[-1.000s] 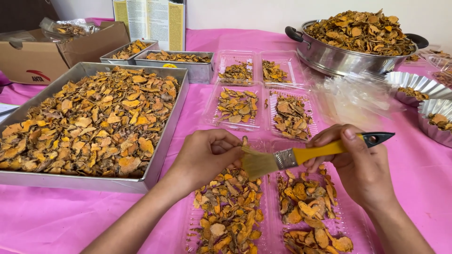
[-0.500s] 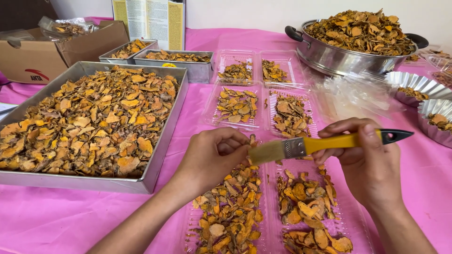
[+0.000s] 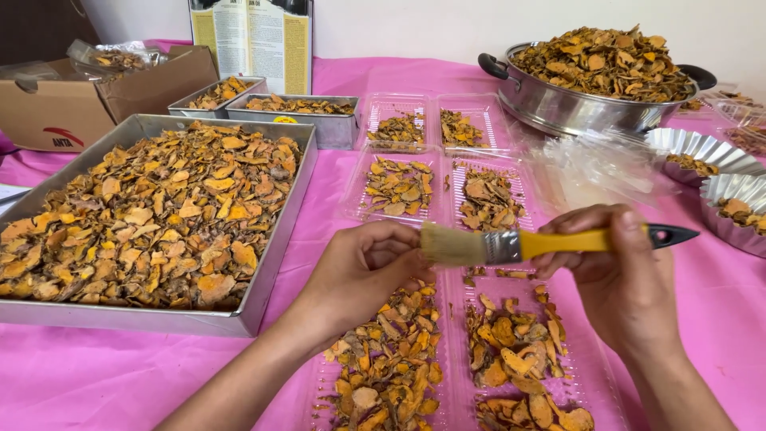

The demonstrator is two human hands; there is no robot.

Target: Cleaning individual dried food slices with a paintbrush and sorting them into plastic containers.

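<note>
At the far left a cardboard box (image 3: 120,100) sits at the edge of the pink tablecloth (image 3: 96,375), with a clear bag of dried slices lying in its open top. Next to it, a large steel tray (image 3: 275,231) is heaped with dried orange-yellow root slices (image 3: 152,215), spread shallow, probably so they are easy to pick from. Behind it stand two small steel tins (image 3: 263,108) of the same slices, and a printed board (image 3: 251,36) leans upright against the wall.

Near the middle, the left hand (image 3: 363,271) is curled in a loose fist, fingertips pinched together at the bristle tips; whether a slice is held inside them cannot be told. Directly under both hands lies a clear plastic compartment tray (image 3: 455,375) partly filled with slices, placed so anything brushed off or dropped lands in it. More clear trays (image 3: 435,172) lie further back, each with a smaller portion.

The right hand (image 3: 626,275) is closed around the yellow handle of a paintbrush (image 3: 527,243), held level across the body so its pale bristles meet the left fingers.

To the right, a big steel pot (image 3: 574,108) is piled high with slices, a stack of empty clear trays (image 3: 594,164) lies in front of it, and fluted foil cups (image 3: 702,152) line the table's edge
</note>
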